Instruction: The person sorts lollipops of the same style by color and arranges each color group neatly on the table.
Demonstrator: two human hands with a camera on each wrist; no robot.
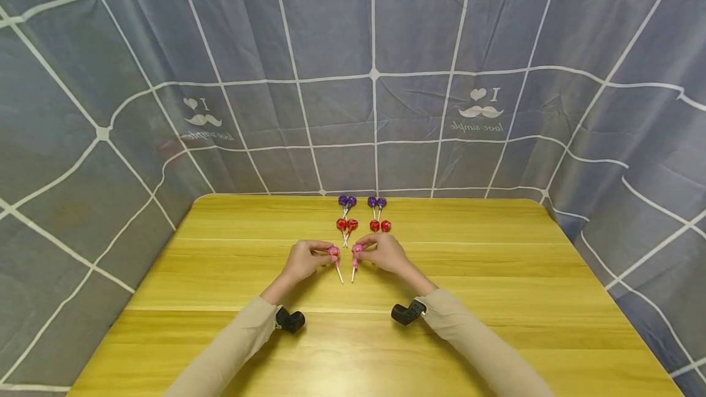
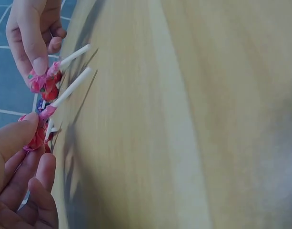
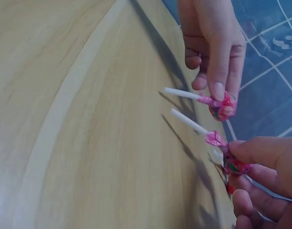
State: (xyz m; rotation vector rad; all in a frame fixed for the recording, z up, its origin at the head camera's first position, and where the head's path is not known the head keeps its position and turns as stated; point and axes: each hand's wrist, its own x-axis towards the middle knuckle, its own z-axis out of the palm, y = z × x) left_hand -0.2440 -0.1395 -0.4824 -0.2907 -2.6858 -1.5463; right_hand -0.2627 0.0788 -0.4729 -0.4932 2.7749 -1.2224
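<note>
Between thumb and fingers, my left hand (image 1: 304, 260) pinches a pink-wrapped lollipop (image 1: 333, 252) by its head, the white stick pointing toward me. My right hand (image 1: 386, 252) pinches a second pink lollipop (image 1: 358, 249) the same way, a short gap to the right. Both wrist views show the two sticks standing out side by side, their shadows on the wood below. Just beyond the hands lie red lollipops, a crossed pair (image 1: 346, 224) on the left and another pair (image 1: 380, 226) on the right, its sticks partly hidden by my right hand.
Farther back on the wooden table (image 1: 231, 280) lie two pairs of purple lollipops, one on the left (image 1: 347, 201) and one on the right (image 1: 377, 202). A grey curtain (image 1: 331, 109) with white lines hangs behind the far edge and along both sides.
</note>
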